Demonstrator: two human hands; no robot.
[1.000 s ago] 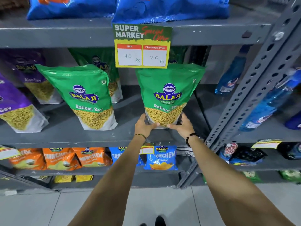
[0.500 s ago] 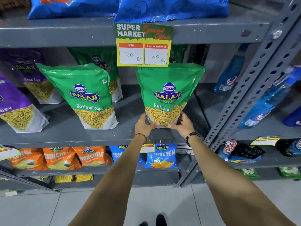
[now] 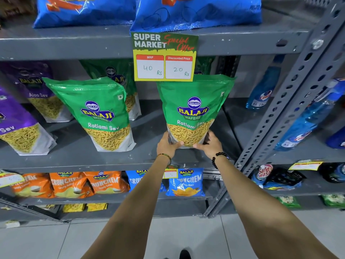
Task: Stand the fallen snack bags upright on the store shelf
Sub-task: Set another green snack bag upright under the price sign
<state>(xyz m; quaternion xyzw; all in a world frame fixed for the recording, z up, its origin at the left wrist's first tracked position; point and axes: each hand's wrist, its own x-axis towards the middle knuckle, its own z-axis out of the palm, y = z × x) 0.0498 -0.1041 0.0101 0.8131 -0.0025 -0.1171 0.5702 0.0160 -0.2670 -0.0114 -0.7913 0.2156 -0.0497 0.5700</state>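
The left hand [image 3: 167, 144] and right hand [image 3: 210, 144] clasp the base of the green bag [image 3: 194, 109], upright on the middle shelf [image 3: 78, 157] under the price tag [image 3: 164, 57]; flatten its base squarely before loosening both grips together.

The one camera sat on my head, wide-angled, looking forward and down along my forearms to the grey shelf [image 3: 78, 157] straight ahead. It stood near enough that the price sign [image 3: 165, 57] read plainly. The view ran from the blue bags [image 3: 196, 14] on the tier above down to the floor tiles [image 3: 46, 240] and my shoe tip [image 3: 184, 254].
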